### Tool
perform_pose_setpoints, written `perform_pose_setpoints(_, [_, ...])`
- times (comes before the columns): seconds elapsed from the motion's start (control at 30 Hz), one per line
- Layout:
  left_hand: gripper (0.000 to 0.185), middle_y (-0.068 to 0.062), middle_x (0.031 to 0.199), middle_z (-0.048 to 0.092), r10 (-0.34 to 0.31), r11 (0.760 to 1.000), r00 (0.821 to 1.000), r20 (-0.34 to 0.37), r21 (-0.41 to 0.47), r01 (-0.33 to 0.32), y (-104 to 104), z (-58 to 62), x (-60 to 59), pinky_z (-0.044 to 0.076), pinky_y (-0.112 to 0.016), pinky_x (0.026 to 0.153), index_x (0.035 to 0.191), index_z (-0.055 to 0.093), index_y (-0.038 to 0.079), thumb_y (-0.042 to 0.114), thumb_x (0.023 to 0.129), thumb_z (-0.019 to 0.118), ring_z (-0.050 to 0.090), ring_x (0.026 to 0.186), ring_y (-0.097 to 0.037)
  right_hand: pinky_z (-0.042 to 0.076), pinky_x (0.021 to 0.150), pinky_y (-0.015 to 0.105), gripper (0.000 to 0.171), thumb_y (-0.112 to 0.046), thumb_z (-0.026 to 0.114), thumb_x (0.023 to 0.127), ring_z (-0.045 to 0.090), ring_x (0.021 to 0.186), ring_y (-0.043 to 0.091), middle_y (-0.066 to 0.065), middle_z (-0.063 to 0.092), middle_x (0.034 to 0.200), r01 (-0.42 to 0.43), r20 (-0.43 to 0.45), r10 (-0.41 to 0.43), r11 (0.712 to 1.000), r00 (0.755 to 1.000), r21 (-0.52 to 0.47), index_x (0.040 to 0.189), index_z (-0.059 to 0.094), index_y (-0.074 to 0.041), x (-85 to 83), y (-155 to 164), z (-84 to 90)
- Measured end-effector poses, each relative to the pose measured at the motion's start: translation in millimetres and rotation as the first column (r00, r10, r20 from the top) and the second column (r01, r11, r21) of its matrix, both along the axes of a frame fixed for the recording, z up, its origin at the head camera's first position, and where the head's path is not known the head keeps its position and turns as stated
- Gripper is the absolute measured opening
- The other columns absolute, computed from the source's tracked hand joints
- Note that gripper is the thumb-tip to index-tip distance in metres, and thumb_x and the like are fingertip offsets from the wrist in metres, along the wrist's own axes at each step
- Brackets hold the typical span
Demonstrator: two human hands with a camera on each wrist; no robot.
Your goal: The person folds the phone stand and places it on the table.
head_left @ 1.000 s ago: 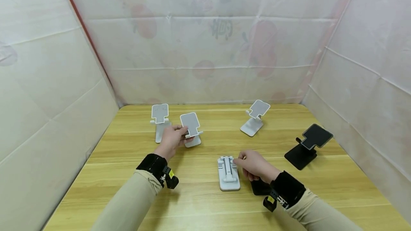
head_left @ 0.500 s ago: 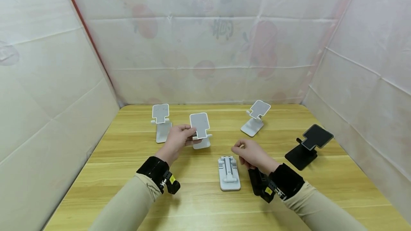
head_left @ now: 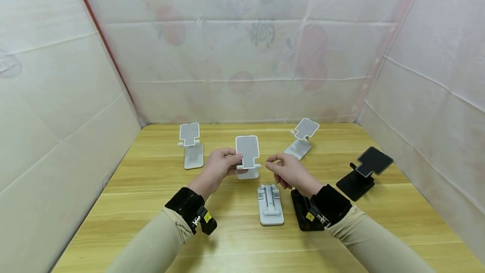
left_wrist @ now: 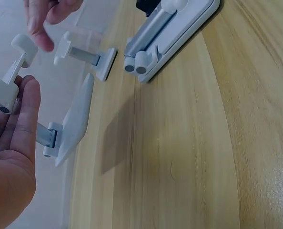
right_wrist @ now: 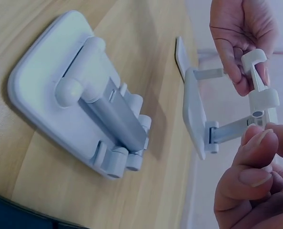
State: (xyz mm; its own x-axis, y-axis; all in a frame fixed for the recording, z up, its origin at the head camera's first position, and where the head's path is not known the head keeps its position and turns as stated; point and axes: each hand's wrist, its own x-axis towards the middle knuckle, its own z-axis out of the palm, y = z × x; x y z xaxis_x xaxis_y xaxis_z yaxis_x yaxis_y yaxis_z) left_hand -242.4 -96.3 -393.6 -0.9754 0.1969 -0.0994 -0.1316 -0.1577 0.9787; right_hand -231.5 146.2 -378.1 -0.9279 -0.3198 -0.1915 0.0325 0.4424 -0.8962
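My left hand (head_left: 217, 167) grips a white phone stand (head_left: 247, 151) with a grey pad by its upright plate, the thumb on the front. The stand is unfolded. Its base (left_wrist: 77, 119) hangs above the table in the left wrist view, casting a shadow. My right hand (head_left: 291, 172), fingers loosely bent and holding nothing, is just right of the stand's support lip. In the right wrist view its thumb and forefinger (right_wrist: 256, 148) come close to that lip (right_wrist: 264, 99). Below both hands lies a folded white phone stand (head_left: 270, 212). A folded black phone stand (head_left: 303, 214) is partly hidden under my right wrist.
An unfolded white stand (head_left: 193, 157) stands at the back left, another white stand (head_left: 306, 129) at the back right. Farther right is an unfolded black stand (head_left: 373, 161). Pale cloth walls (head_left: 242, 54) enclose the wooden table (head_left: 235, 239) at the back and sides.
My left hand has carried the white phone stand to the right and slightly nearer me. My right hand has moved up and left from beside the folded white stand, uncovering more of the folded black one.
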Motion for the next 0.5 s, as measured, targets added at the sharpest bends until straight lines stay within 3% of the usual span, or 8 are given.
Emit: perform_pose_setpoints(0.5, [0.015,-0.022,0.108,0.075,-0.068,0.993,0.996,-0.051,-0.097,0.063,7.3,1.2,5.9,0.065,-0.043,0.084,0.103,0.065,-0.006,0.009,0.101,0.064,0.075,0.094,-0.024,0.035,0.042,0.024,0.035,-0.025,0.065,0.102,0.046,0.048,0.015,0.005,0.056,0.067,-0.036,-0.014,0.034,0.994,0.999,-0.100,0.132,0.058,-0.007,-3.4,-7.7,7.0])
